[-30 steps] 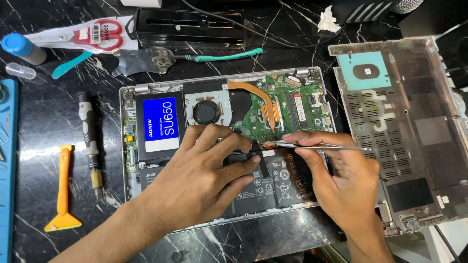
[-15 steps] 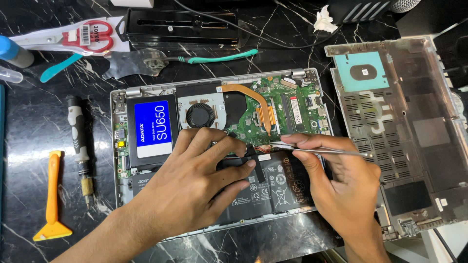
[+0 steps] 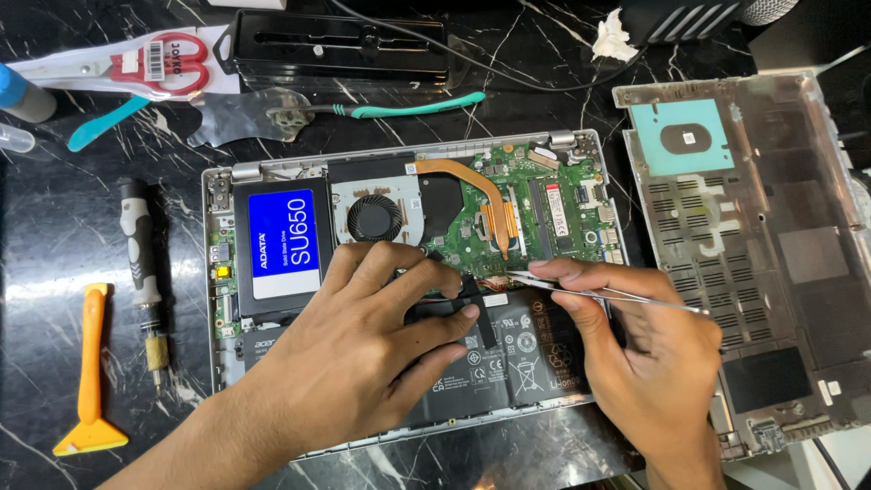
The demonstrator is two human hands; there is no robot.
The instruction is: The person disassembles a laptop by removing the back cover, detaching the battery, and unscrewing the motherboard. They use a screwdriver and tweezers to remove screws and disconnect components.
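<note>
An opened laptop (image 3: 218,299) lies bottom-up on the dark marble table, showing a green board (image 3: 531,213), a copper heat pipe, a fan (image 3: 375,219), a blue-labelled drive (image 3: 283,238) and a black battery (image 3: 517,354). My left hand (image 3: 363,349) rests flat on the battery, its fingertips pressing a black strip (image 3: 481,318) by the battery's upper edge. My right hand (image 3: 626,349) pinches metal tweezers (image 3: 599,290), whose tips reach the board's lower edge just beside the left fingertips.
The removed bottom cover (image 3: 753,254) lies to the right. Left of the laptop are a black screwdriver (image 3: 143,272) and an orange pry tool (image 3: 89,372). Behind it sit red scissors (image 3: 136,62), a teal-handled tool (image 3: 399,109), a black box (image 3: 340,45) and a crumpled tissue (image 3: 614,38).
The view has shifted slightly, so the laptop sits a little differently in frame. Both hands stay at the same spot on the battery's upper edge, with only small finger movements.
</note>
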